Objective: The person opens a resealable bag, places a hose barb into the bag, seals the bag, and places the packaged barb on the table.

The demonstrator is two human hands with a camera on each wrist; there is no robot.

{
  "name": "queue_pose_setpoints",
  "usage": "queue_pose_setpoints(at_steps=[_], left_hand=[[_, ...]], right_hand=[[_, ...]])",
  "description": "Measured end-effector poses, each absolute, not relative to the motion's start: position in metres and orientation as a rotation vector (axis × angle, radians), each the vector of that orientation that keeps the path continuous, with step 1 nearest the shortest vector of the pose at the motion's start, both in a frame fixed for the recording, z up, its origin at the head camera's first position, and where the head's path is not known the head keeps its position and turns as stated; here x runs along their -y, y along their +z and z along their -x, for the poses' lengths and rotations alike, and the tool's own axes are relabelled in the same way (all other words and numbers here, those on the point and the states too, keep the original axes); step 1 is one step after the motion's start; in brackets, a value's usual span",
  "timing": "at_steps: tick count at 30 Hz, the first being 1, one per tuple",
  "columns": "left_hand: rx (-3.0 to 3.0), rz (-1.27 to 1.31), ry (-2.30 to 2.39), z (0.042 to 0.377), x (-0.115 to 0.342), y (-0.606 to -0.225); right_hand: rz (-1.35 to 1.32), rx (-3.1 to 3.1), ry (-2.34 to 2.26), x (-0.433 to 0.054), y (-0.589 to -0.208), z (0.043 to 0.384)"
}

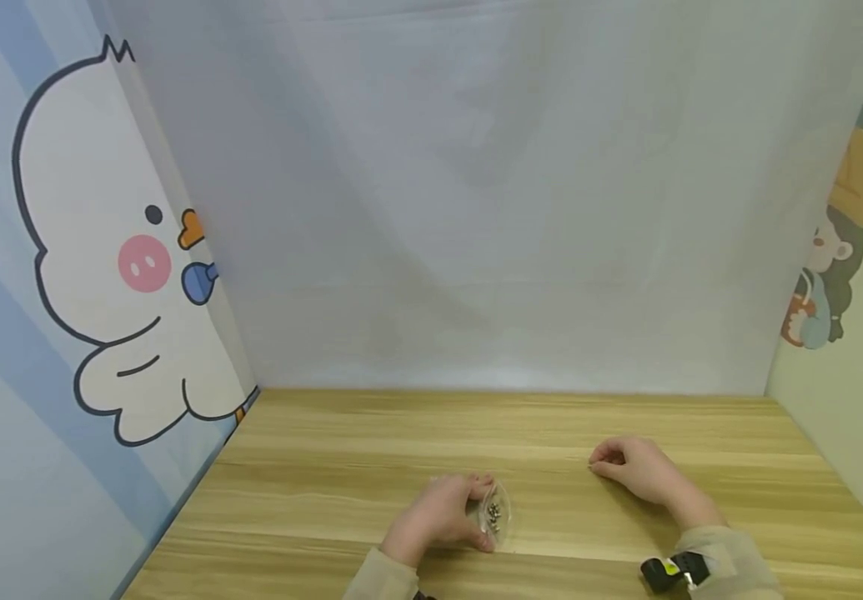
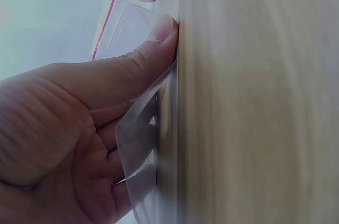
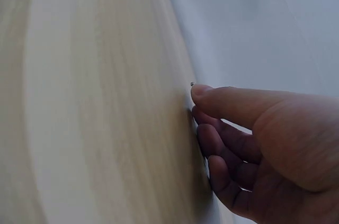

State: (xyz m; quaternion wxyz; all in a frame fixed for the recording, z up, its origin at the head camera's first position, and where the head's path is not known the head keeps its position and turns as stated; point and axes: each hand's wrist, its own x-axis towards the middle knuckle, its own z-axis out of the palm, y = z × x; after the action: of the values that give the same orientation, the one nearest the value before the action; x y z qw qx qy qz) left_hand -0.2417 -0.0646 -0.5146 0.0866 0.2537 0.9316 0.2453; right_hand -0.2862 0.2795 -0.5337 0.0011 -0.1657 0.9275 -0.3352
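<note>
On the table, my left hand [image 1: 437, 510] grips a clear zip bag [image 1: 505, 507] with its thumb and fingers spread around it. Several small metal pieces [image 1: 494, 515], like tiny screws, lie inside. The left wrist view shows the bag's red-striped seal [image 2: 104, 29] beyond the thumb and its clear film [image 2: 136, 136] bulging by the palm. Farther right, my right hand [image 1: 643, 472] is low over the table, thumb and index fingertip together. A tiny metal piece [image 3: 193, 83] sticks out at that pinch; most of it is hidden, and its exact kind I cannot tell.
The wood-grain table [image 1: 371, 433] meets a pale grey curtain [image 1: 506, 250] at its back edge. Printed cartoon panels stand at the left [image 1: 93, 250] and right [image 1: 836, 250]. A small black device [image 1: 674, 571] is strapped on the right sleeve.
</note>
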Motion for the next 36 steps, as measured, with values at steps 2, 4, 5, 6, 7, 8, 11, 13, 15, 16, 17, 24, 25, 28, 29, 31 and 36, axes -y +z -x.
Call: queue_pose_setpoints(at_steps=[2,4,5,6,7,8,11,13,15,16,17,24,25,28,29,31,36], left_hand=[[-2.772,-0.757,0.739,0.241,0.064,-0.514],[-2.773,-0.761,0.742,0.241,0.064,-0.514],[-2.774,-0.764,0.738,0.241,0.064,-0.515],[-2.775,-0.768,0.737,0.241,0.064,-0.515],[-2.776,-0.77,0.735,0.241,0.064,-0.515],[-2.777,-0.772,0.733,0.241,0.064,-0.515],[-2.769,-0.762,0.742,0.242,0.064,-0.517],[-2.764,-0.756,0.751,0.242,0.064,-0.517],[-2.762,-0.75,0.756,0.242,0.064,-0.517],[-2.762,-0.745,0.757,0.242,0.064,-0.517],[-2.758,-0.74,0.762,0.242,0.064,-0.516],[-2.751,-0.738,0.785,0.243,0.063,-0.515],[-2.75,-0.739,0.787,0.243,0.063,-0.515],[-2.745,-0.737,0.791,0.243,0.063,-0.515],[-2.745,-0.738,0.791,0.243,0.063,-0.515],[-2.746,-0.741,0.785,0.243,0.063,-0.515],[-2.749,-0.75,0.768,0.243,0.064,-0.515]], right_hand=[[0.53,-2.918,-1.042,-0.277,-0.532,0.285],[0.543,-2.922,-1.043,-0.273,-0.531,0.284],[0.551,-2.919,-1.046,-0.271,-0.529,0.283],[0.563,-2.915,-1.05,-0.268,-0.528,0.282],[0.575,-2.905,-1.063,-0.265,-0.527,0.281],[0.592,-2.891,-1.077,-0.262,-0.526,0.28],[0.654,-2.833,-1.13,-0.249,-0.522,0.277],[0.703,-2.782,-1.172,-0.238,-0.521,0.275],[0.754,-2.737,-1.211,-0.226,-0.521,0.273],[0.776,-2.717,-1.226,-0.219,-0.52,0.271],[0.802,-2.696,-1.241,-0.213,-0.52,0.27],[0.918,-2.614,-1.279,-0.183,-0.52,0.26],[0.928,-2.614,-1.278,-0.181,-0.521,0.259],[0.95,-2.616,-1.29,-0.177,-0.522,0.257],[0.948,-2.623,-1.292,-0.177,-0.523,0.257],[0.949,-2.635,-1.297,-0.176,-0.523,0.256],[0.929,-2.634,-1.303,-0.172,-0.522,0.253]])
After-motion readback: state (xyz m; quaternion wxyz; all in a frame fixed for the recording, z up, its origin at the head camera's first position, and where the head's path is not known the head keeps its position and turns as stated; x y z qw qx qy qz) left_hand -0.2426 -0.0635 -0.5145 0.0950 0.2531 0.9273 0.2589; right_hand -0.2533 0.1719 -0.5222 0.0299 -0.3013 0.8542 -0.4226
